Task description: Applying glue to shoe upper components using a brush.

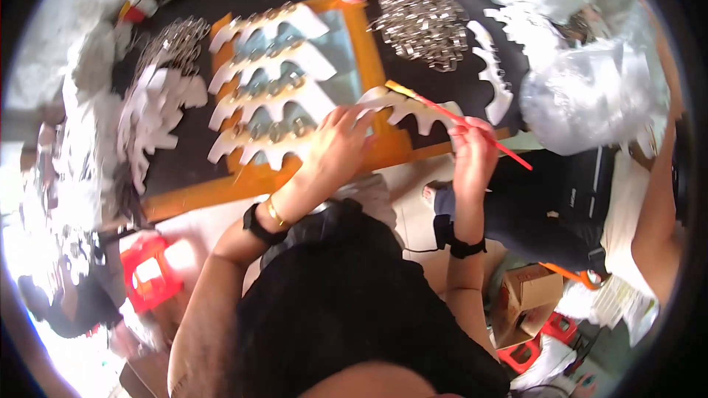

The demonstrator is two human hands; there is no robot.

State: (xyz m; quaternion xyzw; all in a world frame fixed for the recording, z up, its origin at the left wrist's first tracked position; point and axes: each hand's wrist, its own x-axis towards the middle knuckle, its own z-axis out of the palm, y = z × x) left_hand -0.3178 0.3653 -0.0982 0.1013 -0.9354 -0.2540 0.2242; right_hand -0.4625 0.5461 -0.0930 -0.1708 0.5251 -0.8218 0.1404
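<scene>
A person in a black top stands at a dark tabletop (199, 169) with orange edges, both bare hands up over the near side. Say the left hand (341, 149) is the middle of a clock, with twelve at the far side of the tabletop. A white wavy strip (404, 107) sits at two o'clock, its near end right by the left hand. The left fingers are bent and close to that end, but I cannot tell if they pinch it. At three o'clock the right hand (473, 153) has its fingers pinching a thin red stick (435, 107). The stick slants over the strip, and its yellow tip points to ten o'clock. Between ten and eleven, four white strips (313, 96) lie in rows, with round shiny bits along them. A big heap of shiny metal bits (424, 22) is at one o'clock, and a smaller metal heap (173, 44) is at ten. Just below that one is a messy pile of white pieces (158, 110). Out past the strip, a puffy clear bag (590, 96) sits between two and three. Lower down, a red stool (151, 273) is at eight, and an open brown box (523, 295) is at four.
</scene>
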